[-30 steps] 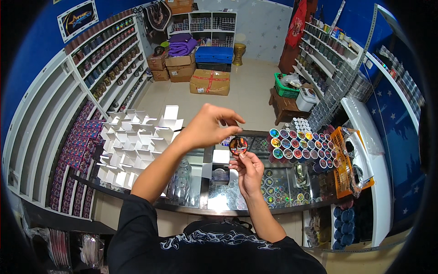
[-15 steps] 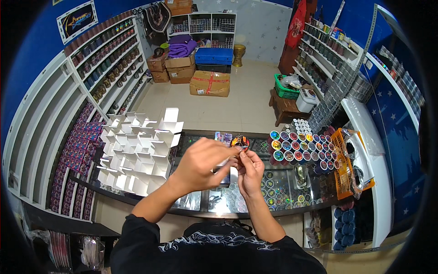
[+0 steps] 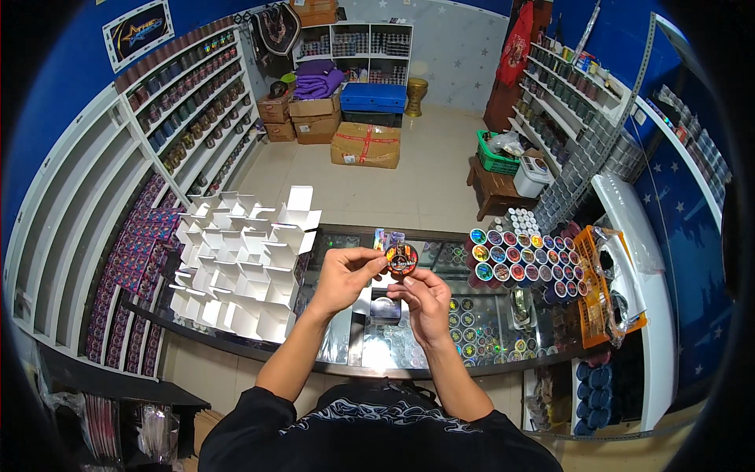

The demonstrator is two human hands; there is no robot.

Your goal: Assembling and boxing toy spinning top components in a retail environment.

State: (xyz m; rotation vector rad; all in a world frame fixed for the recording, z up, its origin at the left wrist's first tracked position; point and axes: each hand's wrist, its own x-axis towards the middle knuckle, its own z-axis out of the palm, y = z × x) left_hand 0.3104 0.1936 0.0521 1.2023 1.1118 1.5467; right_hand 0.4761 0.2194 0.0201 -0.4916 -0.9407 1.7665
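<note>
Above the glass counter, I hold up a small round black disc with orange and red print, like a label or a lid. My left hand pinches its left edge between thumb and fingers. The fingertips of my right hand are bent in at its lower right edge; they appear to touch it, and the fingers are closed. Behind and below the disc, a dark printed box stands on the counter, partly covered by my hands.
Open white cartons crowd the counter's left side. To the right stand rows of jars with colourful round tops and an orange basket. Shelves with spool-like cylinders line the walls. A taped cardboard box lies on the floor beyond.
My left hand has dropped from above the disc to its left edge. The disc has shifted slightly left and lower, its printed face now turned up towards me.
</note>
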